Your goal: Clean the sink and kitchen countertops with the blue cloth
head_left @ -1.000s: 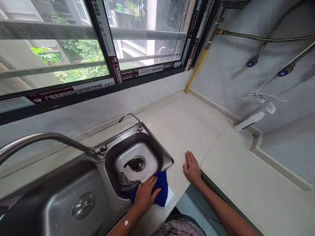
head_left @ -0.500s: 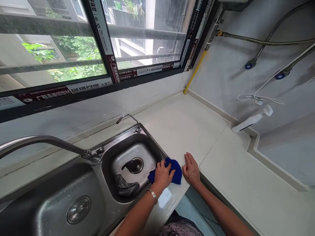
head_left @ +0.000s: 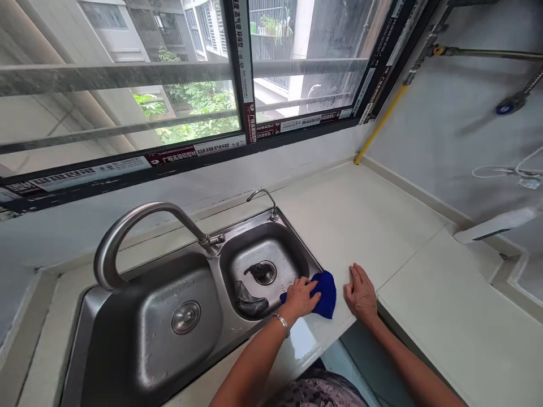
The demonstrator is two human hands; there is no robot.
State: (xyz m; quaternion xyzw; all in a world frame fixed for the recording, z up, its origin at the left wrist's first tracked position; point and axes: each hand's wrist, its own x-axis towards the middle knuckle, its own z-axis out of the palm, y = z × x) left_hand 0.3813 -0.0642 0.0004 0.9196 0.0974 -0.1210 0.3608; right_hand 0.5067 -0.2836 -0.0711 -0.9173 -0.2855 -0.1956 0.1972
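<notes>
My left hand [head_left: 299, 299], a silver bangle at its wrist, presses on a blue cloth [head_left: 326, 294] with its fingers over the fabric. The cloth lies across the right rim of the sink [head_left: 220, 310], partly on the counter and partly over the basin edge. To the right of it, my right hand [head_left: 360, 294] rests on the white counter [head_left: 339, 209] near its front edge, fingers extended and holding nothing. In the right basin lie a wet grey mesh-like cloth [head_left: 251, 299] and a dark crumpled piece [head_left: 256, 270] beside the drain.
A large curved faucet [head_left: 148, 209] rises between the two basins, and a small spout [head_left: 263, 192] stands at the back right corner. Behind the counter runs a window frame [head_left: 203, 148]. A yellow pipe [head_left: 382, 124] meets the far corner; a white object [head_left: 496, 225] leans against the right wall.
The view has swung left, so more of the left basin and large faucet show. My left hand stays on the blue cloth at the sink edge; my right hand remains on the counter.
</notes>
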